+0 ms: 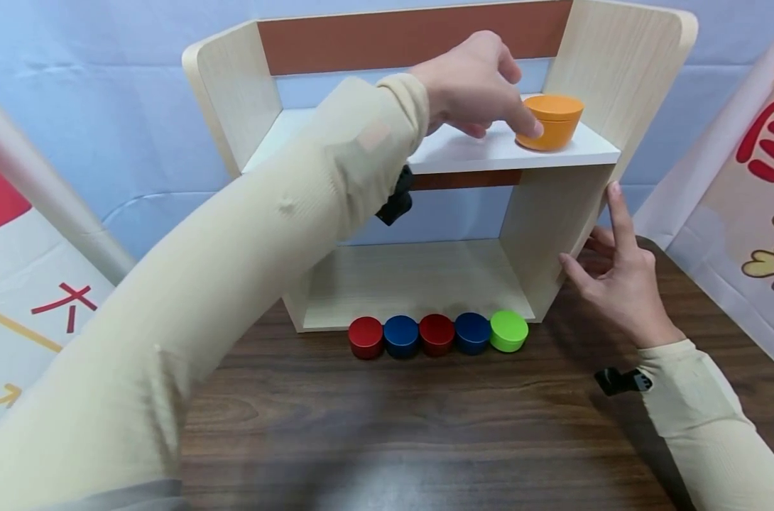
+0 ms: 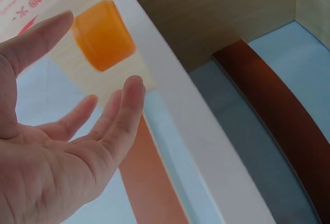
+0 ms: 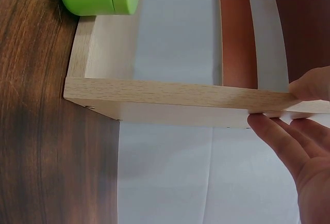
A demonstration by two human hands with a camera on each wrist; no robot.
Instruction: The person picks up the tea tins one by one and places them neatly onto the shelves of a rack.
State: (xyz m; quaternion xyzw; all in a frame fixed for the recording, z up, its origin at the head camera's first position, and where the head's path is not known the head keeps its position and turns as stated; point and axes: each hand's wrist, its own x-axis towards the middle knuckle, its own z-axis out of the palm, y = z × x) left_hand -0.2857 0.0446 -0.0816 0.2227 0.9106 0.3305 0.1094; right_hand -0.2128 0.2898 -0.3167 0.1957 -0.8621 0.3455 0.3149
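Observation:
A round orange lidded container [image 1: 555, 126] stands on the upper board [image 1: 579, 157] of a small wooden shelf unit, near its right end. My left hand [image 1: 473, 89] reaches over that board beside it, thumb and fingers spread apart. In the left wrist view a gap shows between these fingers and the orange container [image 2: 105, 35]. My right hand [image 1: 626, 284] grips the front edge of the unit's right side panel [image 3: 180, 92]. Its thumb [image 3: 313, 83] lies on the inner side and the other fingers on the outer side.
Along the front of the bottom board, on the dark wood table [image 1: 425, 426], several round containers form a row: red [image 1: 366, 338], blue [image 1: 401, 336], red, blue, then green [image 1: 508, 331]. Printed cloth banners [image 1: 745, 177] hang at both sides, with pale blue cloth behind.

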